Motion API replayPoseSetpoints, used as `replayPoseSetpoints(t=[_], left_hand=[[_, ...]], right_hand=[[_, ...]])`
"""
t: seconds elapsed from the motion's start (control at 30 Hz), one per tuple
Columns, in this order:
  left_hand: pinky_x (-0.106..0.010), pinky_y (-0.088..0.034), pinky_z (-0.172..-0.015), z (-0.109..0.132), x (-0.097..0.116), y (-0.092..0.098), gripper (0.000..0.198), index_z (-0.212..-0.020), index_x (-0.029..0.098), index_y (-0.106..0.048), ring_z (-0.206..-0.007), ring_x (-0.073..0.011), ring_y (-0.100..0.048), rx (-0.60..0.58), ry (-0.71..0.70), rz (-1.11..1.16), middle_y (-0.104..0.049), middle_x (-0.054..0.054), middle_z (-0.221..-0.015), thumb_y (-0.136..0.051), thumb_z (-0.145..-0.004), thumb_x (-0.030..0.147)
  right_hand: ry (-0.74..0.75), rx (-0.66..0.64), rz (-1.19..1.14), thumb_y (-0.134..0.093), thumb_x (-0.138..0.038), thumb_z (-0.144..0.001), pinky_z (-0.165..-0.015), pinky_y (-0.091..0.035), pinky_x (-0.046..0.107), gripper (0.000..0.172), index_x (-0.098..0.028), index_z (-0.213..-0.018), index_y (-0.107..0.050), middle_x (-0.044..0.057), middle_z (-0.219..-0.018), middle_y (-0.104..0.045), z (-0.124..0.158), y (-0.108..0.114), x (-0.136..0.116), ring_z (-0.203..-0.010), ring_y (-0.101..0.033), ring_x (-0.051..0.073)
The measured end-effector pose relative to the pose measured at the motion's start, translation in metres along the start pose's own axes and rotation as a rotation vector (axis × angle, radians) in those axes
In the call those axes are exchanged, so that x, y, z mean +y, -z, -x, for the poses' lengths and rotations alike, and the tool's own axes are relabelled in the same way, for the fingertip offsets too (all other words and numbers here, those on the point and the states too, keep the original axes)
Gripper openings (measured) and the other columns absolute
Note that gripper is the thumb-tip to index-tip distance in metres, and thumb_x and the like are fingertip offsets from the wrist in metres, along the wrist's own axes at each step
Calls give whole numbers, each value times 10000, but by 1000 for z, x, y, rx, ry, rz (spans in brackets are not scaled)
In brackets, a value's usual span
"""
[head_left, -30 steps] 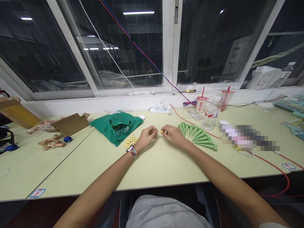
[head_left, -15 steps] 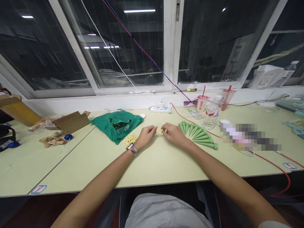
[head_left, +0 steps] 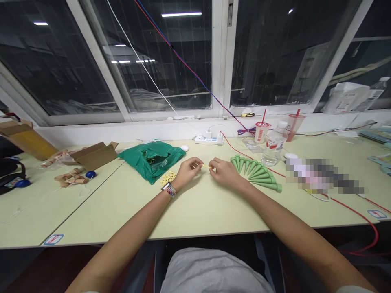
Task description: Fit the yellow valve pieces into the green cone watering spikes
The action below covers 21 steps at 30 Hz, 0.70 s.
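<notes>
My left hand [head_left: 187, 171] and my right hand [head_left: 222, 171] meet over the middle of the pale green table [head_left: 195, 211]. Both pinch the ends of a small yellow piece [head_left: 206, 166] held between them just above the tabletop. A heap of small yellow pieces [head_left: 168, 178] lies left of my left hand. A fan of green cones [head_left: 255, 173] lies right of my right hand. A green plastic bag [head_left: 149, 159] sits behind the heap.
A water bottle [head_left: 274, 145], two cups with straws [head_left: 260, 132] and a white power strip [head_left: 209, 140] stand near the window sill. A red cable [head_left: 348, 207] runs along the right. Cardboard boxes [head_left: 93, 154] and small wooden parts [head_left: 71, 177] lie at the left.
Both hands stay pinched on the small yellow piece, almost in place; the view has shifted slightly.
</notes>
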State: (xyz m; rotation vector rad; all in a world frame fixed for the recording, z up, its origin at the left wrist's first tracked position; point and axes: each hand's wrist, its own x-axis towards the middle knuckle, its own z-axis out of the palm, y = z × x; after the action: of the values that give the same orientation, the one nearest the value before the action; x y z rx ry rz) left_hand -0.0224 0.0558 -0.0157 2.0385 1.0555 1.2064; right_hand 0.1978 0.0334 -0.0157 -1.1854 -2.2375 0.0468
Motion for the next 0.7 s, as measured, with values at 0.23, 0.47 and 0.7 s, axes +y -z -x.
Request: replayPoseSetpoints(t=[0.23,0.47,0.7], left_hand=[[-304,-504,-737,-2,-3,2,167,-940,199,-730,-799,-196,-676,8,-44,-134,-746,-62,-942,-631,-963,331],[-371,-492,-825,-2,-11,20,208,-976,191,-757,-969,-274,-667,-76,-10,-791,-745,-100,-1000,-552,-939,194],[-436,-487,-891,-7,-21,34,235,-897,177,-783,-944,-324,-660,-135,34,-963,-761,-144,-943,-550,-909,155]], right_hand=[[-21,-40,76,-588,-229,-986,-681,-330,314,104,-217,-1017,-686,46,-1023,-713,0,4,-2,-808,-630,185],[-149,-272,180,-566,-187,-925,-689,-342,306,190,-196,-1012,-734,84,-1066,-739,-1,14,0,-883,-658,211],[-168,-384,132,-612,-156,-828,-649,-346,290,173,-197,-941,-736,75,-1020,-758,12,24,8,-863,-661,208]])
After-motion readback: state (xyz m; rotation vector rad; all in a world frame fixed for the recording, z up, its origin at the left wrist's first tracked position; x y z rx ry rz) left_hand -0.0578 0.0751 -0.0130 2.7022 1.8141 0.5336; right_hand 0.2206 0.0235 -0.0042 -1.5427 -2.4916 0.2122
